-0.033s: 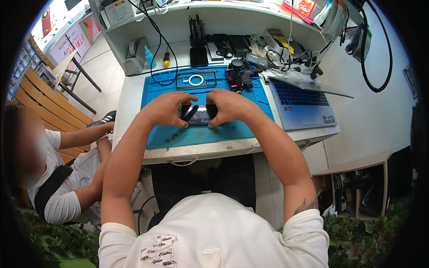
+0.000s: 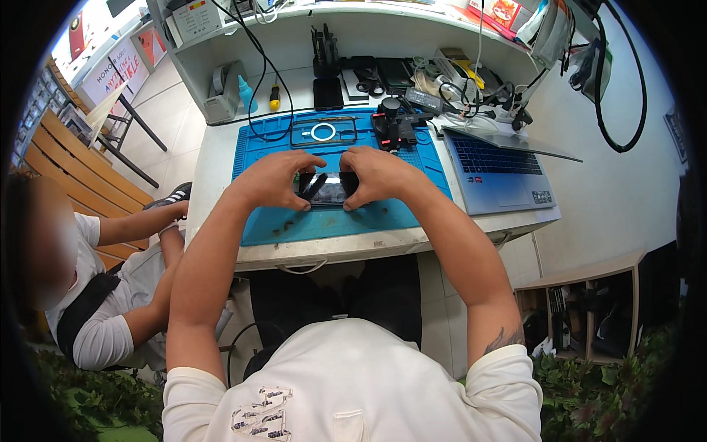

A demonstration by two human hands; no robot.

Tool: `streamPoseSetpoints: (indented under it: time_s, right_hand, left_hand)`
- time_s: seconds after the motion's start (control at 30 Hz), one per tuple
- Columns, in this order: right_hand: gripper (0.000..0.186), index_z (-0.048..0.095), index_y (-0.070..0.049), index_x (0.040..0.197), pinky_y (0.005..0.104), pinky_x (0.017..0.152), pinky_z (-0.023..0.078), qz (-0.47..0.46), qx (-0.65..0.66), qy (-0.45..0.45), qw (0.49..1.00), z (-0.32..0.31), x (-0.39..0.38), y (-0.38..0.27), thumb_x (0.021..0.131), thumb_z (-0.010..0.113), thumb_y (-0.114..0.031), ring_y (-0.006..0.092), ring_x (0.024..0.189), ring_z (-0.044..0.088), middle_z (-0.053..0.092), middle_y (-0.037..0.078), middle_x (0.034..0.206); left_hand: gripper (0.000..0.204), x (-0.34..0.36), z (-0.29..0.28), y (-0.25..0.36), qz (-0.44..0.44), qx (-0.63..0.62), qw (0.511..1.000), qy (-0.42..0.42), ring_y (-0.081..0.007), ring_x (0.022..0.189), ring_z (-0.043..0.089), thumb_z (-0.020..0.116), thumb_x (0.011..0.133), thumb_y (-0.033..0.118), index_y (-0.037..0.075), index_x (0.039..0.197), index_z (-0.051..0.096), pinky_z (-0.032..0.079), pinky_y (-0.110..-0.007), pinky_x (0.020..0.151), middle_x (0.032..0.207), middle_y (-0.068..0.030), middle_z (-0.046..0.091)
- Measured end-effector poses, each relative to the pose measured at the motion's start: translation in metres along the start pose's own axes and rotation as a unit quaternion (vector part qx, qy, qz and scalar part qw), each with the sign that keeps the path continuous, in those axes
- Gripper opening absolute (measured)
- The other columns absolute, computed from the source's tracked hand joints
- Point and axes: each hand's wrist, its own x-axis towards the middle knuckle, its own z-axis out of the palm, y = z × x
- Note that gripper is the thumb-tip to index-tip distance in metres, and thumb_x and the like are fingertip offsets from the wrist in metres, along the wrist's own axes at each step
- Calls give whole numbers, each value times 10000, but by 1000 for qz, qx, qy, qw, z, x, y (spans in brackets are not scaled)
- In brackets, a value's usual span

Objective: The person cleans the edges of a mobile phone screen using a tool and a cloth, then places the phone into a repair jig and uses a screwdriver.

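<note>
Sideways between my two hands is a dark smartphone (image 2: 328, 189), its glossy screen facing up with reflections in it. My left hand (image 2: 276, 180) grips its left end, thumb along the near edge and fingers curled at the far edge. The right end is held the same way by my right hand (image 2: 375, 177). Beneath lies a blue repair mat (image 2: 280, 225); whether the phone touches it I cannot tell. Just beyond my fingers, a phone case or frame with a white ring (image 2: 322, 132) rests on the mat. To its right stands a black clamp-like device (image 2: 398, 127).
An open laptop (image 2: 504, 173) takes up the desk's right side. Behind the mat are a blue bottle (image 2: 245, 94), a yellow screwdriver (image 2: 275, 98), a dark phone (image 2: 328, 93) and tangled cables (image 2: 456, 92). A black cable (image 2: 259, 55) hangs over the mat's far left. A person (image 2: 110, 287) sits at my left.
</note>
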Motion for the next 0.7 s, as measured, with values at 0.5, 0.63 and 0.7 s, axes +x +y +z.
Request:
streamPoseSetpoints:
  time_s: [0.5,0.63,0.7]
  right_hand:
    - [789,677,38,1233,450,1002,559,35,13,-37,999,-2,14,-8,623,927,-394,378,1201,656,698,192,1214]
    - [783,680,34,1234,449,1012,559,41,17,-45,998,-3,15,-9,626,926,-394,375,1215,661,701,190,1229]
    - [786,683,30,1249,449,1026,561,44,7,-51,998,-5,16,-11,634,930,-393,376,1228,667,706,188,1245]
  left_hand:
    - [915,-1,-1,0,-6,8,1000,-8,-283,1264,719,982,659,239,172,1519,678,586,-418,1118,1333,-100,761]
    - [913,1,-2,2,-2,7,1000,-14,-290,1233,723,978,660,236,167,1519,677,589,-420,1093,1290,-102,760]
    - [910,1,-1,1,2,12,1000,-13,-291,1227,724,976,661,233,165,1518,677,589,-422,1091,1285,-102,759]
